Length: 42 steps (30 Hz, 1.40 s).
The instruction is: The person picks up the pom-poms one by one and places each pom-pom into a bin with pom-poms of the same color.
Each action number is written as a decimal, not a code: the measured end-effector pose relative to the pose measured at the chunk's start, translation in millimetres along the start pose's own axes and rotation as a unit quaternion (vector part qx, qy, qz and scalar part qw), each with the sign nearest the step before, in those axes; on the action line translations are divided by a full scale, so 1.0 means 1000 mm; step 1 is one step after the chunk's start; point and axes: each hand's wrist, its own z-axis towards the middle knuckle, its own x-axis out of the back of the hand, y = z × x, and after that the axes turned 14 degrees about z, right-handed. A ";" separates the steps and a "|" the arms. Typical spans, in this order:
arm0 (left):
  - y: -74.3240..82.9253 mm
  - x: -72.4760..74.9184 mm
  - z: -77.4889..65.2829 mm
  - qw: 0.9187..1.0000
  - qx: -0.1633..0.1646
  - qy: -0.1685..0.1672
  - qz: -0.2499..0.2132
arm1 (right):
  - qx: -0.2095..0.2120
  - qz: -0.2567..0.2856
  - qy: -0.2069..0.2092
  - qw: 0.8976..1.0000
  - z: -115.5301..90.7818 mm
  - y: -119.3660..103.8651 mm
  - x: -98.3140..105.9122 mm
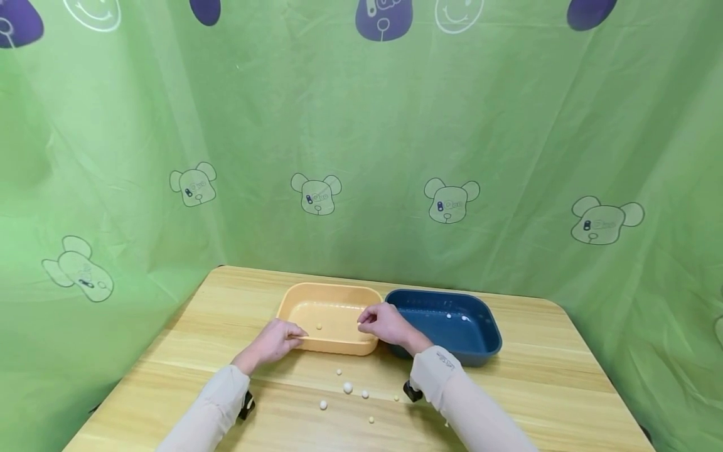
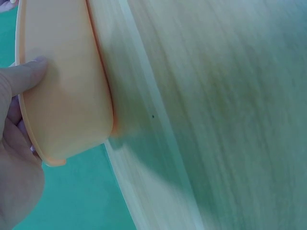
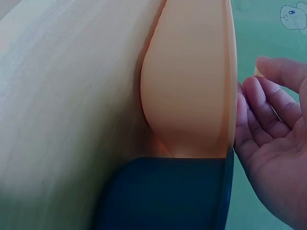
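Note:
My left hand [image 1: 275, 343] grips the near rim of a light orange plastic tub [image 1: 339, 346] at its left end. In the left wrist view the thumb [image 2: 32, 75] lies on the tub's outer wall and the other fingers go behind the rim. Above the tub's right side, my right hand [image 1: 388, 324] pinches a small pale yellow bead [image 3: 258, 72] between thumb and fingertips. Inside the orange tub lies a yellow bead [image 1: 319, 326]. A dark blue tub [image 1: 477, 358] stands against its right side, holding a small white ball [image 1: 449, 316] and another white piece [image 1: 465, 318].
Several loose balls lie on the wooden table [image 1: 542, 376] in front of the tubs, among them a larger white ball [image 1: 347, 388] and a small yellow bead [image 1: 371, 420]. A green printed curtain [image 1: 361, 125] hangs behind the table and at both sides.

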 end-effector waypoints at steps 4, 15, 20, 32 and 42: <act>0.000 -0.001 0.000 1.000 -0.001 -0.001 0.001 | 0.001 -0.006 0.001 1.000 0.002 -0.001 0.000; 0.001 0.000 0.001 1.000 0.014 -0.013 -0.002 | -0.007 -0.008 0.002 1.000 0.009 0.002 0.001; 0.001 0.001 0.001 1.000 0.013 -0.014 0.001 | -0.016 -0.012 0.002 1.000 0.014 0.005 0.000; -0.001 -0.001 0.002 1.000 0.012 -0.018 -0.002 | -0.024 -0.009 -0.005 1.000 0.019 0.002 0.002; 0.000 0.000 0.002 1.000 0.009 -0.012 0.002 | -0.012 -0.012 0.000 1.000 0.021 0.004 0.002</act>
